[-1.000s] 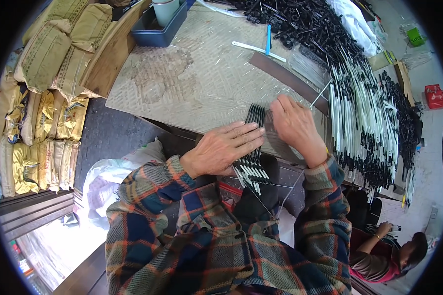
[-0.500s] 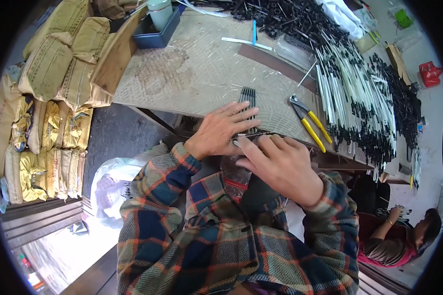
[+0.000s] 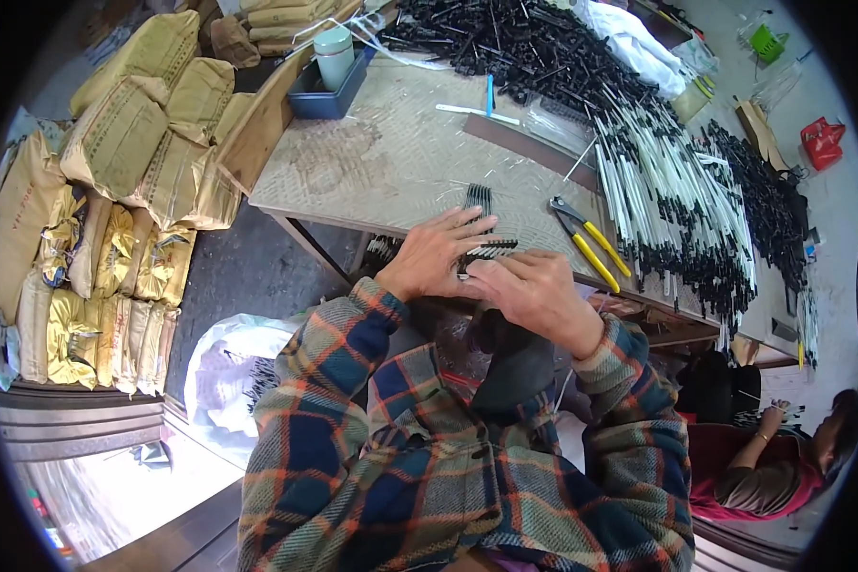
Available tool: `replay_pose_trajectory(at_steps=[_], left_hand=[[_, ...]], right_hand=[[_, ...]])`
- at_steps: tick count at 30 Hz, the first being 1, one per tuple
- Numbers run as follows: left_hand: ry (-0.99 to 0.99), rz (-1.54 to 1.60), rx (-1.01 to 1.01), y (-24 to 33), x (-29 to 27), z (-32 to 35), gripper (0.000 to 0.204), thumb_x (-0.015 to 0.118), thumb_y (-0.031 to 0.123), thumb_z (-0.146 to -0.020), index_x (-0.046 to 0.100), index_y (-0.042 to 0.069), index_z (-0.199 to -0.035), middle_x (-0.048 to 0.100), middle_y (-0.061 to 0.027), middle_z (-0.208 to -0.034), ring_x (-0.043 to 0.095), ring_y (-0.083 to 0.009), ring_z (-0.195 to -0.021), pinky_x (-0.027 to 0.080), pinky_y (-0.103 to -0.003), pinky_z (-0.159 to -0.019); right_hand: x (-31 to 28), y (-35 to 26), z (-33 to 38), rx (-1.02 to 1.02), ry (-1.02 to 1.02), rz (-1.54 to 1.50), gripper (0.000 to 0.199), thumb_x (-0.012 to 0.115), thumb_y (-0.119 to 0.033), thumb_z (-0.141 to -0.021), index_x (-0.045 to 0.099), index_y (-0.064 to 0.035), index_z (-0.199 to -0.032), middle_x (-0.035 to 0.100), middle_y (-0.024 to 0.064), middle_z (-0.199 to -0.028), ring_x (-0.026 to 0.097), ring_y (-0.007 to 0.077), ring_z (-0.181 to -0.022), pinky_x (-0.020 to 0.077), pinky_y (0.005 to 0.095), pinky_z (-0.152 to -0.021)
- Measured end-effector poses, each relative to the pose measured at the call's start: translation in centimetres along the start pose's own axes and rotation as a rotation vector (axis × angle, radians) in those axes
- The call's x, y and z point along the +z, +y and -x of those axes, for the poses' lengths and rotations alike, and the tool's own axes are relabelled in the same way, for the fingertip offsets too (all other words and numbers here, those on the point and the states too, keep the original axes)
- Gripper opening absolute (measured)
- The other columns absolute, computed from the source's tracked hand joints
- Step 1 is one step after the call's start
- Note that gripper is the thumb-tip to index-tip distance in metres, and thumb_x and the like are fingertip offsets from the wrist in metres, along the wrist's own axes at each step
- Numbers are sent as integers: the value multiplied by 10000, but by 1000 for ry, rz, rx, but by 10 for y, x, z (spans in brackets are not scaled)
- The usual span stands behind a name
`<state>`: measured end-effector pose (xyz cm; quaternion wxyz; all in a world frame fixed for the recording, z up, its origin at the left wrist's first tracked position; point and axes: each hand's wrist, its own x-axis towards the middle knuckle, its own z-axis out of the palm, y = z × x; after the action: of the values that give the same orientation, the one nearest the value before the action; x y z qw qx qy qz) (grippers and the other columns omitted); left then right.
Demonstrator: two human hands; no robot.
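A small row of thin black rods (image 3: 479,196) lies at the front edge of the table, pointing away from me. My left hand (image 3: 427,255) rests across it, fingers stretched out and apart. Close beside, my right hand (image 3: 536,294) has its fingers curled and pressed together near the rods' near ends. What the right fingertips pinch is hidden, though a small pale bit shows there. A dark toothed strip (image 3: 494,247) sits crosswise between the two hands. Right of them lie cutting pliers (image 3: 591,246) with yellow handles.
Heaps of white rods with black ends (image 3: 653,191) and black parts (image 3: 505,43) cover the table's right and back. A blue bin (image 3: 329,93) stands at the far left corner. Stacked sacks (image 3: 129,143) and a plastic bag (image 3: 224,372) are left. A co-worker (image 3: 763,458) sits at right.
My right hand has drawn in and its fingers have closed near the rods' near ends. The dark toothed strip shows more plainly. My view has shifted slightly; the left hand stays on the rods.
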<state>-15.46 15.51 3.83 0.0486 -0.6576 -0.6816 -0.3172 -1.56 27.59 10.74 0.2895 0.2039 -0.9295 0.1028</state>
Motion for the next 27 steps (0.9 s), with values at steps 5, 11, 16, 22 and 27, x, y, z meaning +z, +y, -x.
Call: replay_pose_trajectory(at_steps=[5, 11, 16, 22, 27], left_hand=[[-18, 17, 16, 3, 1, -5, 656, 696, 479, -636, 552, 130, -1172, 495, -63, -1273, 441, -296, -1186, 315, -431, -1022], [89, -1, -73, 3, 9, -6, 656, 700, 508, -639, 587, 67, -1111, 569, -73, -1168, 503, -271, -1120, 377, -397, -977], [62, 32, -93, 0, 15, -9, 551, 735, 430, -623, 617, 138, -1075, 539, -30, -1227, 475, -266, -1162, 371, -424, -981], [46, 81, -108, -2, 8, -12, 554, 746, 407, -613, 622, 104, -1060, 574, -64, -1147, 483, -272, -1152, 371, -427, -977], [43, 84, -104, -5, 7, -5, 580, 742, 344, -597, 575, 103, -1098, 541, -57, -1193, 478, -289, -1150, 375, -441, -978]], right_hand=[[-16, 14, -9, 7, 142, -94, 181, 687, -93, -676, 613, -68, -840, 614, 40, -695, 592, 203, -565, 467, 286, -520], [-39, 21, -1, 67, 199, 60, 296, 711, -151, -648, 602, -34, -897, 630, 97, -849, 584, 214, -733, 469, 318, -681], [13, 30, 78, 526, 345, -322, 930, 741, -527, -526, 431, 31, -1202, 575, 168, -1051, 560, 297, -941, 406, 377, -881], [61, 40, 48, 348, 43, -330, 1040, 782, -442, -584, 253, 84, -1308, 456, 241, -1223, 448, 391, -1139, 356, 429, -957], [68, 36, 41, 572, 145, -935, 801, 721, -190, -728, 254, 50, -1333, 532, 178, -1186, 511, 242, -1095, 358, 347, -956]])
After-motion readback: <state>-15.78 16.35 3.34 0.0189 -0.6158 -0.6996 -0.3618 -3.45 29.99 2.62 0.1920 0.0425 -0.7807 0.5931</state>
